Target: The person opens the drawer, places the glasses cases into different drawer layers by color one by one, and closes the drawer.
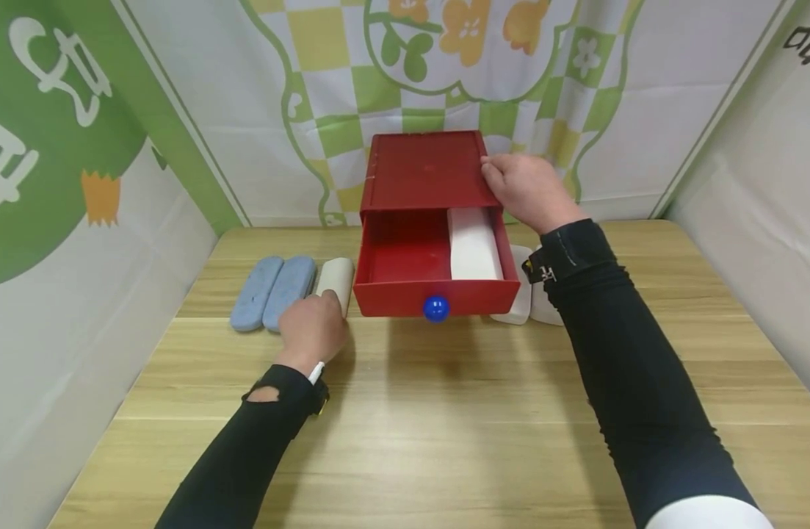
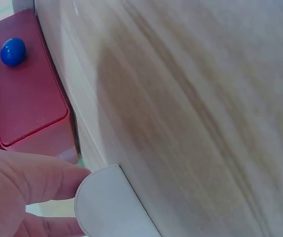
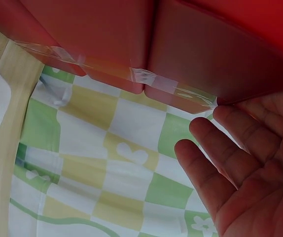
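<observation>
In the head view, my left hand (image 1: 314, 330) pinches the near end of a cream glasses case (image 1: 336, 278); the left wrist view has thumb and finger on either side of its rounded end (image 2: 109, 202). A red drawer box (image 1: 431, 169) stands at the back with its drawer (image 1: 405, 257) pulled out. Inside the drawer, a white elongated case (image 1: 474, 246) lies along the right side. My right hand (image 1: 526, 187) grips the box's upper right edge. In the right wrist view, several fingers (image 3: 220, 153) extend beyond the box's side; the thumb is hidden there.
Two blue cases (image 1: 256, 294) lie side by side to the left of the cream one. White pieces (image 1: 520, 286) lie right of the drawer, partly hidden by the box and right arm. A blue knob (image 1: 435, 308) projects from the drawer front. Patterned curtain (image 1: 338, 110) hangs behind the wooden table (image 1: 391, 455).
</observation>
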`<state>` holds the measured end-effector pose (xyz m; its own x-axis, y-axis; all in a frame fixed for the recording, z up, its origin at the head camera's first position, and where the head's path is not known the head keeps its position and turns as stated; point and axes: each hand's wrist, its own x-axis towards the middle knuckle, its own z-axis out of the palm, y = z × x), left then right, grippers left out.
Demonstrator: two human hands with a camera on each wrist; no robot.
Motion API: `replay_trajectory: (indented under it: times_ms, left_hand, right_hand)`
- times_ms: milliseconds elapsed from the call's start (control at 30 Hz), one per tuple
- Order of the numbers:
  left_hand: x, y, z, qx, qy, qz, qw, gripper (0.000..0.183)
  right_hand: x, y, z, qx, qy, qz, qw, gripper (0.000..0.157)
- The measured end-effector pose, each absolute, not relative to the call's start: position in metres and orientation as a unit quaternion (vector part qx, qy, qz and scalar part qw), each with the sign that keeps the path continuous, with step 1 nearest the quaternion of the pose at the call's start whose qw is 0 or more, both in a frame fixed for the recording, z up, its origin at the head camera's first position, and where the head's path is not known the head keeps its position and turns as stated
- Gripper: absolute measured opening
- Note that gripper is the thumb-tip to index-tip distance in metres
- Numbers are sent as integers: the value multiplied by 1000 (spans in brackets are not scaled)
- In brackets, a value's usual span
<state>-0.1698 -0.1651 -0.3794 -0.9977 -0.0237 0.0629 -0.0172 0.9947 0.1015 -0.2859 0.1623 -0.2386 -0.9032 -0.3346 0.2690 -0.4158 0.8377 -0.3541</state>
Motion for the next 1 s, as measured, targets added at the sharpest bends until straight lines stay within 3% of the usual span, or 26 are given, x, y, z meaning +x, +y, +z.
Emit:
replay_trajectory:
  times_ms: [300,667,1000]
  left_hand:
    - [-176,-166,-382,41,-997,-72,2,42]
    - [-185,-172,-379,65,-991,-108,-51,35]
    - [-187,-172,-375,78,-989,-108,-69,45]
  right_hand:
    - [-285,161,-238,199,-952,213,96,50]
    - [-285,162,-240,207,-950,212,100,48]
    - [-286,163,-238,210,-950,207,102,48]
